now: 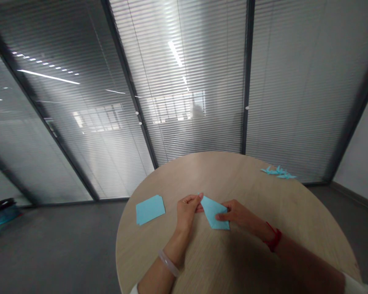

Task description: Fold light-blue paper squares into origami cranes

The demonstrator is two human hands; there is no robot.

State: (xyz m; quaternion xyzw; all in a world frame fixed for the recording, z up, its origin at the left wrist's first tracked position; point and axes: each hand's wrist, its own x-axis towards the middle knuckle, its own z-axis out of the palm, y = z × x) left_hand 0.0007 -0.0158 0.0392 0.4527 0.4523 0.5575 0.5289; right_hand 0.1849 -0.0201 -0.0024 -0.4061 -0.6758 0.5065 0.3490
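Observation:
A light blue sheet of paper, folded into a kite-like shape, is held between my two hands over the round table. My left hand pinches its upper left corner between thumb and fingers. On the right side, my right hand grips the paper, thumb on top and the fingers mostly hidden behind it. To the left of my left hand lies a stack of blue paper sheets, slightly uneven at the edges.
Several small folded blue paper pieces with pointed tips lie near the far right edge of the wooden round table. Behind it stands a glass wall with blinds. A dark-rimmed bin-like object is on the floor at far left.

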